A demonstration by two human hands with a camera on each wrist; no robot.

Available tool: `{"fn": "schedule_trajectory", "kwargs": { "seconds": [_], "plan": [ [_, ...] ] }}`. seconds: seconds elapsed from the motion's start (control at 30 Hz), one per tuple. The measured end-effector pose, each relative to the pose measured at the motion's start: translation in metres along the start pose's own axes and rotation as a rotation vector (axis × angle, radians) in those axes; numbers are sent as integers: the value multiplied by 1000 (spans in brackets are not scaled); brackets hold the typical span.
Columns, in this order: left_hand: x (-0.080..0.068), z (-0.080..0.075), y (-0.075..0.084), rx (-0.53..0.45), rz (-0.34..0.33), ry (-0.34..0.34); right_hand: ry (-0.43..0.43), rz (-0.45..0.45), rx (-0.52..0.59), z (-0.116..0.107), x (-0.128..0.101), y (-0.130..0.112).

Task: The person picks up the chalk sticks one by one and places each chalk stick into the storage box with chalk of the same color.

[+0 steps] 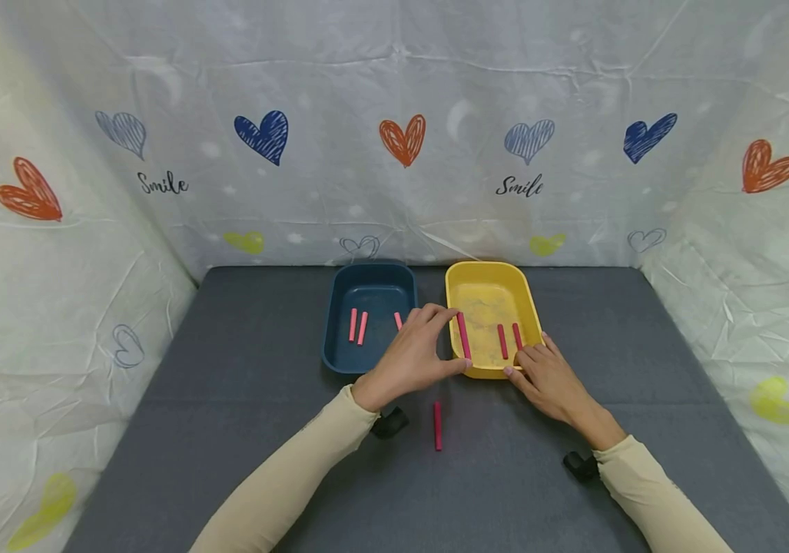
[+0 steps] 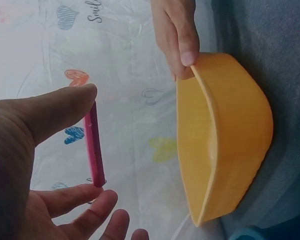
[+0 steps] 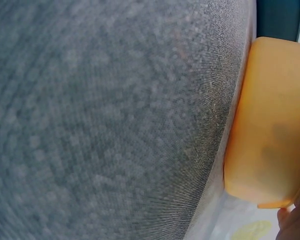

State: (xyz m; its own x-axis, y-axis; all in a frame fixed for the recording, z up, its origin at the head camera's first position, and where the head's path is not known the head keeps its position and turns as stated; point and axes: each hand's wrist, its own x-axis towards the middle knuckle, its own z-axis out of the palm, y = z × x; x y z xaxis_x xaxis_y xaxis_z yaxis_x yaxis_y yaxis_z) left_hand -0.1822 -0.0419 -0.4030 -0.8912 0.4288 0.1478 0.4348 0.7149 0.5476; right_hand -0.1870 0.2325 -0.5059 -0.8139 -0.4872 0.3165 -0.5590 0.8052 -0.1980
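My left hand (image 1: 413,353) pinches a dark pink chalk stick (image 1: 464,336) end to end between thumb and fingertip. In the head view the stick overlaps the left side of a yellow tray (image 1: 482,286); the left wrist view shows it held in the air. My right hand (image 1: 555,382) grips the tray's near right rim, thumb at the front edge. Two more dark pink sticks (image 1: 502,342) lie inside that tray, one partly covered by the right hand. Another dark pink stick (image 1: 438,426) rests on the table in front. The right wrist view catches only a little of the right hand.
A dark blue tray (image 1: 369,286) stands left of the yellow one, with light pink sticks (image 1: 363,329) in it; one is partly behind my left hand. Grey cloth (image 1: 242,430) covers the table. A white printed sheet (image 1: 339,84) rises behind and at both sides.
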Motion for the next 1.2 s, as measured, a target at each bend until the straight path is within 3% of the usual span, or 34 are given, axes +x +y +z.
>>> {"fn": "schedule_trajectory", "kwargs": {
  "seconds": [0.17,0.57,1.2],
  "plan": [
    [13,2,1,5,16,-10,5,-9,-3,-1,0,1],
    [43,15,-3,-61,-34,-81,-16,8,-1,-1,0,0],
    [80,40,-14,-22,-80,-107,-10,-10,4,-2,0,0]
  ]
}}
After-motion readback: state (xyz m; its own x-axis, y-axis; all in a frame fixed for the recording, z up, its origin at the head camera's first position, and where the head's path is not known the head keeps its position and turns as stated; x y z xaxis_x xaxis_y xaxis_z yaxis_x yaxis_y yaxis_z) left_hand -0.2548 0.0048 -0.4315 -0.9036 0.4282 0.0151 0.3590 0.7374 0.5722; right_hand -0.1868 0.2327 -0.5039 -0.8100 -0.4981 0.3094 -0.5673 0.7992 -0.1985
